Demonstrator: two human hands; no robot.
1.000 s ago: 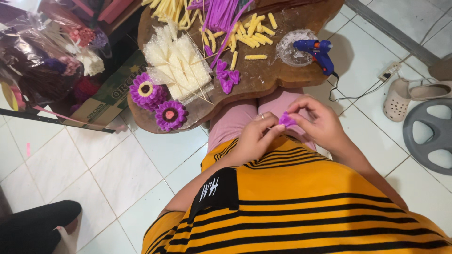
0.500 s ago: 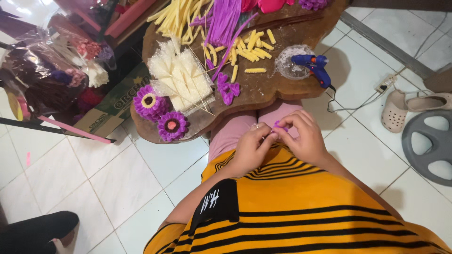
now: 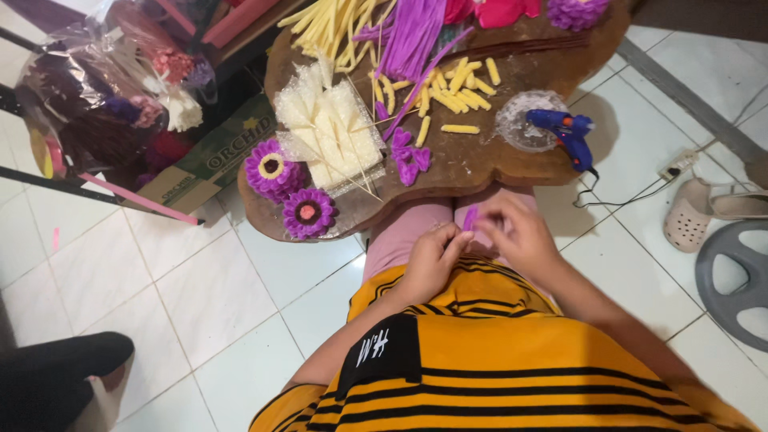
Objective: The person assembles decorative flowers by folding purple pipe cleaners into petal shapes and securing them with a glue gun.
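My left hand and my right hand meet over my lap, just below the edge of a brown wooden table. Between their fingertips they pinch a small purple petal piece. On the table lie two finished purple flowers, loose purple petals, short yellow straw pieces, long purple strips and a clear pack of white pieces. A blue glue gun rests on a clear dish at the table's right.
A cardboard box and a plastic bag of flowers stand left of the table. The glue gun's cable runs to a socket on the white tiled floor. A sandal and a grey wheel lie right.
My hands have drawn slightly closer to my body while still working the purple piece. The view has shifted, so the table sits higher and more central in the frame.
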